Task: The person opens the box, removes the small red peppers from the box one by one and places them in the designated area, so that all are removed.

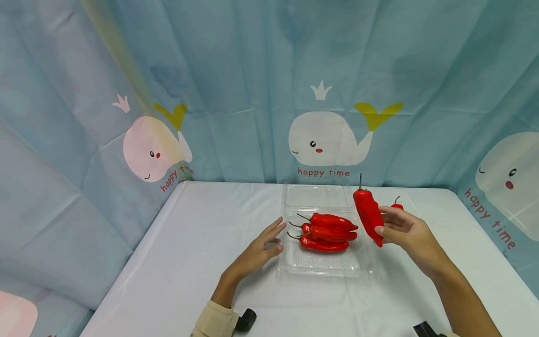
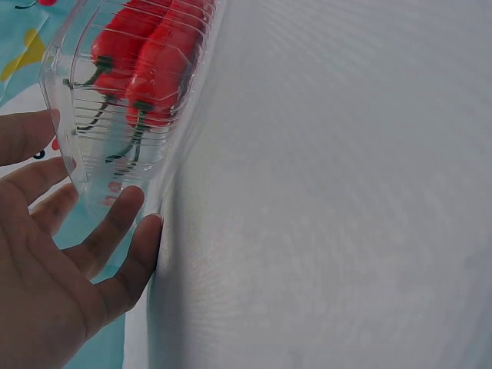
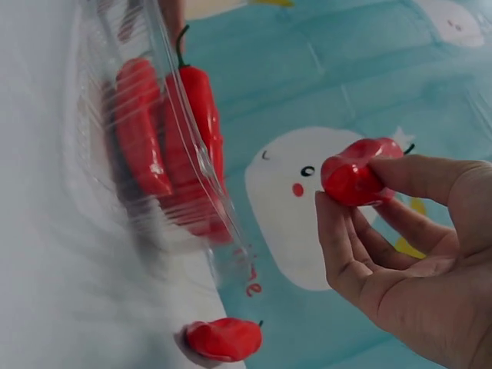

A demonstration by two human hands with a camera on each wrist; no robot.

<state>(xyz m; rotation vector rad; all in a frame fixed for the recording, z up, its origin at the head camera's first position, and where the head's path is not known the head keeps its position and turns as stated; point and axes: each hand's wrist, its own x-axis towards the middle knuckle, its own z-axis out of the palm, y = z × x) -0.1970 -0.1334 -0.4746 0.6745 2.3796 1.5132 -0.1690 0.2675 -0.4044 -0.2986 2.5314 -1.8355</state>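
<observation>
Between thumb and fingers, my right hand (image 1: 406, 234) pinches a red pepper (image 1: 367, 213) above the table, its stem pointing up. In the right wrist view the same pepper (image 3: 355, 173) appears end-on at the fingertips. Several red peppers (image 1: 328, 233) lie side by side in a clear plastic clamshell box (image 1: 320, 267), stems to the left. My left hand (image 1: 254, 255) is at the box's left edge, fingers spread and loosely extended. The left wrist view shows its fingers (image 2: 123, 223) beside the box wall; whether all of them touch it, I cannot tell.
Another red pepper (image 1: 397, 205) lies on the table behind my right hand, mostly hidden in the head view. The box's raised lid (image 1: 317, 195) is on the far side. A white cloth (image 1: 189, 262) covers the table, and a blue whale-print curtain (image 1: 252, 140) hangs behind it.
</observation>
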